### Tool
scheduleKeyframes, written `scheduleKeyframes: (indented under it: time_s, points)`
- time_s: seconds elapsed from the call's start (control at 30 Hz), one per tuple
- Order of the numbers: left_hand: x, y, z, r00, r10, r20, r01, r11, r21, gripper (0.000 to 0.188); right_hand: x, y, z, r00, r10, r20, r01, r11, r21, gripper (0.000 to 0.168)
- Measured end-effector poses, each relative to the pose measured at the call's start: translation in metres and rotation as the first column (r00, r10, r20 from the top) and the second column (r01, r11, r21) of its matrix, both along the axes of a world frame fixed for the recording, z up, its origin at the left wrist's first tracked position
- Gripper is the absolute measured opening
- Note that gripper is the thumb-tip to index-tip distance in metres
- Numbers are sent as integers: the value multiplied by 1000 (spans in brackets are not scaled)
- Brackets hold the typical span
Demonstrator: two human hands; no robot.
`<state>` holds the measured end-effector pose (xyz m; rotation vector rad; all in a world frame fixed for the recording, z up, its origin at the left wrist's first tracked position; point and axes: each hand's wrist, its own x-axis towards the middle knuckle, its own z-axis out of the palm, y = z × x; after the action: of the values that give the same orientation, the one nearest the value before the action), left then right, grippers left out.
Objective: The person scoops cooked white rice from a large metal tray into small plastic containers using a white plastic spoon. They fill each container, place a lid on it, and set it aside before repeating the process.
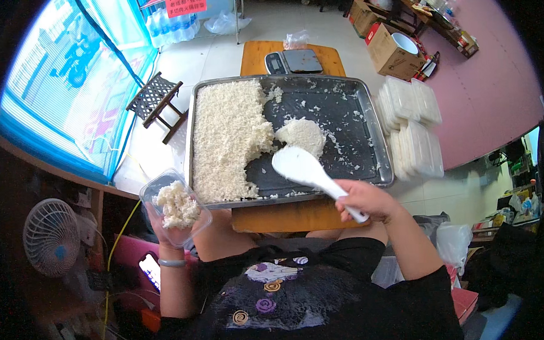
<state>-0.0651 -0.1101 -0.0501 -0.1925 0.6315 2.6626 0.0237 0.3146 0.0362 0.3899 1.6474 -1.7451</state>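
Observation:
My left hand holds a clear plastic container from below, just off the near left corner of a large metal tray. A clump of white cooked rice sits inside the container. My right hand grips the handle of a white rice paddle, its blade over the tray's near middle. Rice fills the tray's left side in a thick bed with a ragged right edge. A separate rounded mound of rice lies beyond the paddle blade, and loose grains are scattered over the dark bottom.
The tray rests on a wooden table. Behind it stands a digital kitchen scale. Stacked filled plastic containers stand right of the tray. A small rack-like stand is at left, a white fan lower left, a lit phone by my left forearm.

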Motion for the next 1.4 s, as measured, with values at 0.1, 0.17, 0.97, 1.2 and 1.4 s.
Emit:
scheduleKeyframes:
  time_s: [0.1, 0.17, 0.97, 1.2, 1.4]
  points:
    - [-1, -4, -9, 999, -20, -40, 19, 1000, -7, 82, -6, -40, -4, 988, 63, 140, -70, 996, 47, 49]
    - [1, -8, -11, 1000, -16, 11, 16, 1000, 4, 84, -15, -64, -36, 999, -18, 33, 19, 1000, -17, 33]
    - [3, 1, 2, 999, 45, 28, -43, 997, -60, 79, -112, -40, -77, 738, -337, 585, 607, -47, -793, 39]
    - [4, 4, 11, 997, 75, -2, -75, 995, -73, 79, -89, -25, -24, 791, -594, 149, 540, 562, -627, 21]
    - [2, 0, 3, 1000, 9, 27, -8, 999, -52, 81, -77, -80, -46, 964, -267, 3, 267, 963, -29, 24]
